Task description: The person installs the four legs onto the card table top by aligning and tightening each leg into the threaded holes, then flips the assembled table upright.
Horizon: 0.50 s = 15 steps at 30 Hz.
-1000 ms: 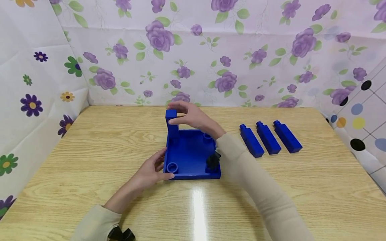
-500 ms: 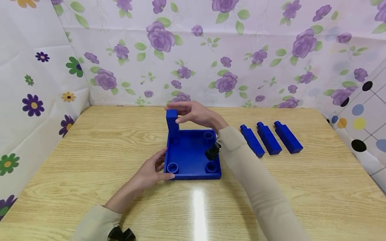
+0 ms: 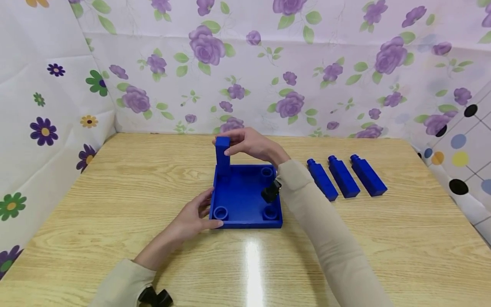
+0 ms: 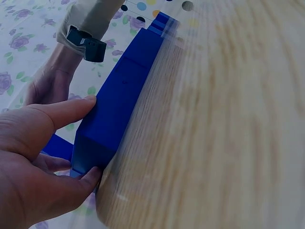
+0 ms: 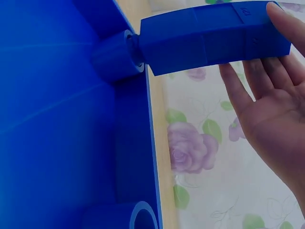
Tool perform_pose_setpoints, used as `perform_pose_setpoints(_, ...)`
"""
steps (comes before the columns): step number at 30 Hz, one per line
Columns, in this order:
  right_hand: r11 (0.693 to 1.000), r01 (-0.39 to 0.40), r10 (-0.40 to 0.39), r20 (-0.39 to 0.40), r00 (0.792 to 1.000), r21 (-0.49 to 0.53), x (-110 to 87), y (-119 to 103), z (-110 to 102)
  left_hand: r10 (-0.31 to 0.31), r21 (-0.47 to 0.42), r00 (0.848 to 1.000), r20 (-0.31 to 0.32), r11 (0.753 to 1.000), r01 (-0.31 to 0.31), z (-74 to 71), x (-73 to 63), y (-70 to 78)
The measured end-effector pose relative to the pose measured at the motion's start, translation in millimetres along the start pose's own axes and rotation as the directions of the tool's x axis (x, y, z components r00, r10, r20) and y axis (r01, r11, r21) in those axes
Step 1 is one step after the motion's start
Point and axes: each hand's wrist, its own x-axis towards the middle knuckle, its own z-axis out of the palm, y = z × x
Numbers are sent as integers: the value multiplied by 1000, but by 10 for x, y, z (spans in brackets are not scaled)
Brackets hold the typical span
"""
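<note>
now the right hand holds the top of the upright blue post, fingers and thumb pinching its upper end, just above the centre of the head frame. the post stands in the far-left corner socket of the blue square tray, which sits at the middle of the wooden table. in the right wrist view the fingers lie along the post, whose narrow neck meets the round socket at the upper left of that frame.

the left hand rests against the tray's near-left corner, low and left of centre; in the left wrist view its thumb and fingers clasp the tray's corner.

compared with 1 s ago, the right hand has shifted from wrapping over the post from behind to a lighter pinch at its top, and the wrist has lifted, so the near-right socket is now uncovered. the post, the tray and the left hand are unchanged.

3 more blue posts lie side by side on the table, right of centre, well apart from the tray.
</note>
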Motion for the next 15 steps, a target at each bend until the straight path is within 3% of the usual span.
perform_pose_setpoints(8, 985, -52, 26, -156, 987, -165, -4, 18, 52, 0, 14, 1000, -5, 1000, 0, 4, -3, 13)
perform_pose_setpoints(15, 924, -24, -68, -224, 972, -381, 4, 0, 164, 28, 22, 1000, -2, 999, -28, 1, 0, 32)
